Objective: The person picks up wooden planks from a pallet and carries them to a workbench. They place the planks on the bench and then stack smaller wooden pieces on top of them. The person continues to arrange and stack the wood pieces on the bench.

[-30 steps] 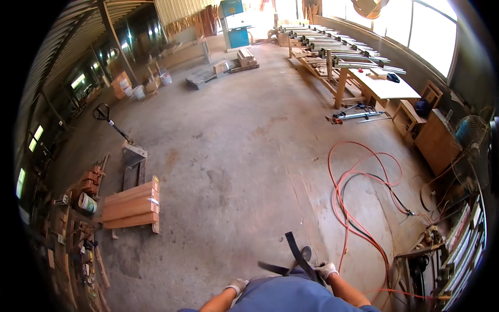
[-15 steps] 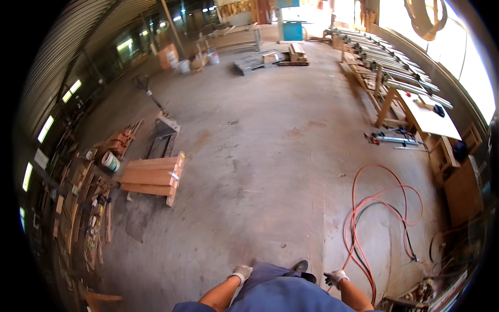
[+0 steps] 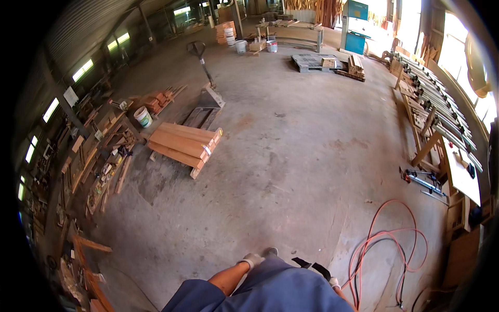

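Since before, the view has turned and the planks (image 3: pixel 185 144) loom nearer. Left hand (image 3: pixel 253 259) and right hand (image 3: pixel 334 283), gloved, flank a black strap (image 3: pixel 312 266) running left-right; grips unclear.

White rectangular sign (image 3: pixel 70 96) (tilted) by left wall

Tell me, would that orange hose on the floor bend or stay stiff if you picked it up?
The orange hose would probably flop and sag, since it already lies in loose, curving loops on the concrete floor. It looks long, so one lift would likely drag the rest behind. The loops overlap, so it may snag on itself.
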Demonstrator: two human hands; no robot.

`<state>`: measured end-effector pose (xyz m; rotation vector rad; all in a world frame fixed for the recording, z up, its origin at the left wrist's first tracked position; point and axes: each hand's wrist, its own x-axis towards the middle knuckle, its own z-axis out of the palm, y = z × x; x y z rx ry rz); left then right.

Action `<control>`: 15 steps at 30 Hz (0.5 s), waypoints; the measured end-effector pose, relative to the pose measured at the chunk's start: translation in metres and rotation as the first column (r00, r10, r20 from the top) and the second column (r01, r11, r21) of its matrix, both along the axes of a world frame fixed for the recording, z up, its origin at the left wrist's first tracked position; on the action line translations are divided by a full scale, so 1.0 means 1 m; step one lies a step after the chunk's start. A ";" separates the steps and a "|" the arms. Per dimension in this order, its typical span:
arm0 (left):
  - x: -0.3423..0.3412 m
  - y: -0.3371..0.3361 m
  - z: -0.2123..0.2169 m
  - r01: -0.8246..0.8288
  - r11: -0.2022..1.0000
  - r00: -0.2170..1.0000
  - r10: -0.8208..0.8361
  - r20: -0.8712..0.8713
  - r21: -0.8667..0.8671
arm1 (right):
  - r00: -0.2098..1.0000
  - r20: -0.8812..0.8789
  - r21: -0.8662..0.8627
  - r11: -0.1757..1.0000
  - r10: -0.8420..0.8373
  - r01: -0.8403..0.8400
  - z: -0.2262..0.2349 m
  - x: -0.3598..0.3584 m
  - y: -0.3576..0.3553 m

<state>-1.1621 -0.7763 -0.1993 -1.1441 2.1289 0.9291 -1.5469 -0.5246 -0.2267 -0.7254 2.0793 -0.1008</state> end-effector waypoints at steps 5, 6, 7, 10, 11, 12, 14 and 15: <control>0.018 -0.014 -0.045 -0.126 0.988 0.992 0.125 0.011 0.090 | 0.979 0.195 -0.165 0.982 -0.060 0.093 0.020 -0.006 -0.043; 0.019 -0.015 -0.048 -0.130 0.987 0.991 0.130 0.014 0.095 | 0.967 0.234 -0.153 0.978 -0.101 0.140 0.056 0.001 -0.058; 0.020 -0.015 -0.050 -0.137 0.986 0.991 0.136 0.018 0.100 | 0.966 0.231 -0.138 0.979 -0.113 0.148 0.061 0.002 -0.062; 0.004 -0.023 -0.034 -0.234 0.965 0.972 0.231 0.034 0.115 | 0.985 0.121 -0.101 0.986 -0.120 0.132 0.052 -0.003 -0.059; 0.000 -0.024 -0.026 -0.285 0.951 0.958 0.282 0.045 0.121 | 0.991 0.072 -0.086 0.990 -0.109 0.115 0.042 -0.005 -0.055; 0.008 -0.022 -0.035 -0.278 0.954 0.960 0.275 0.043 0.109 | 0.995 0.060 -0.078 0.993 -0.082 0.087 0.031 -0.004 -0.050; 0.016 -0.020 -0.046 -0.250 0.964 0.968 0.248 0.034 0.091 | 0.997 0.040 -0.077 0.995 -0.063 0.066 0.017 -0.003 -0.041; 0.017 -0.019 -0.048 -0.262 0.960 0.965 0.259 0.041 0.096 | 0.997 0.036 -0.079 0.994 -0.066 0.068 0.013 -0.002 -0.036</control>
